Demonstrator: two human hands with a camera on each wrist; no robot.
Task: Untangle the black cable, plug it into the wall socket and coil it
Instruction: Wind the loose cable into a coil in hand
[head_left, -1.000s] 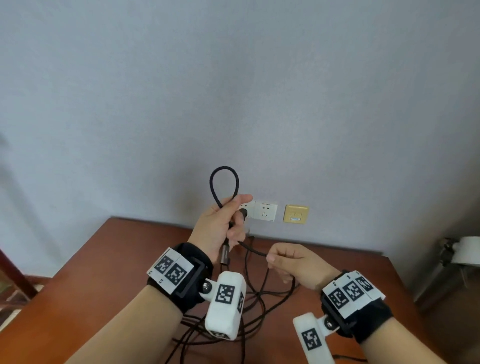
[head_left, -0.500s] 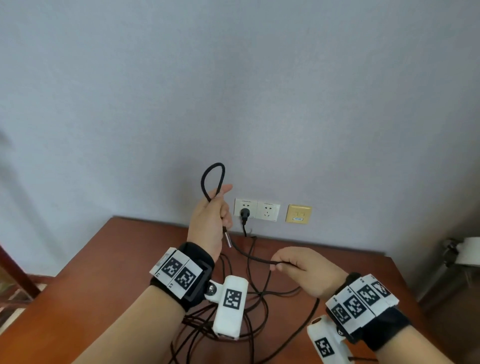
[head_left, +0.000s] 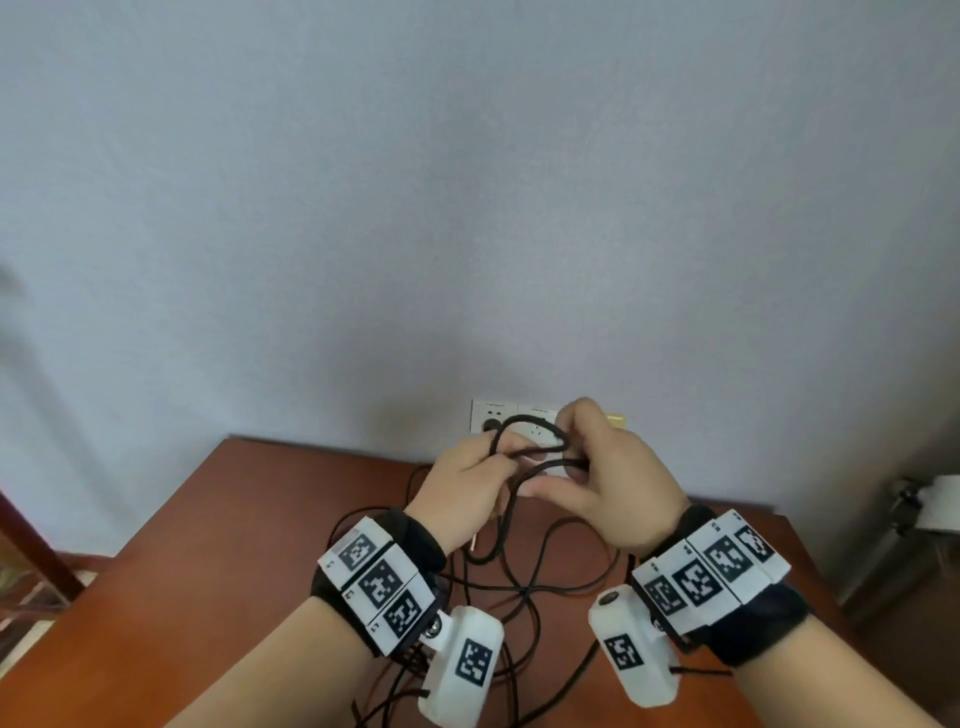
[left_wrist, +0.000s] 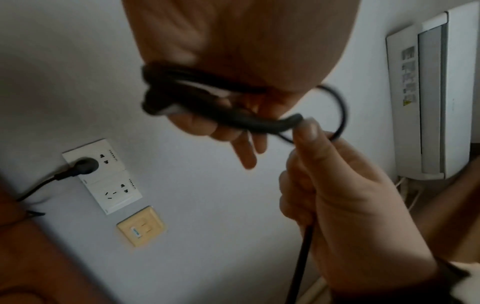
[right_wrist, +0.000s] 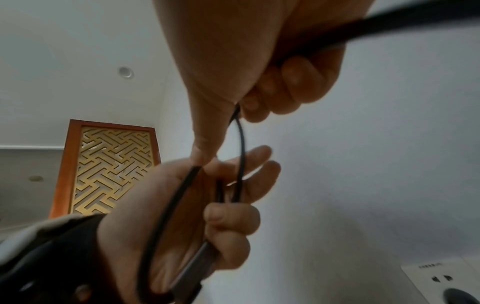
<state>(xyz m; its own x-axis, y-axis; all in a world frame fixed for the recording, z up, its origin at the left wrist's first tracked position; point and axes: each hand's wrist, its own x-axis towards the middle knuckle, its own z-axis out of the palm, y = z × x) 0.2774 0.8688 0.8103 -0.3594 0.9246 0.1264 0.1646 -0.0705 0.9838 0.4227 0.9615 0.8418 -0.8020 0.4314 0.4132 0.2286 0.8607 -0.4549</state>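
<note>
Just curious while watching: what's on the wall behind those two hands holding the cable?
Behind the left hand and right hand sit white wall sockets, one holding a black plug, and a yellowish plate. From the head view, the hands cover most of them.

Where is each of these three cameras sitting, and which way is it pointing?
Head: worn on the head, looking forward and down at the wall and table; both forearms, left hand and right hand show.
Left wrist: looks along the left hand toward the wall socket; the right hand shows too.
Right wrist: looks up past the right hand at the ceiling; the left hand shows.
All share the black cable held by both hands.
</note>
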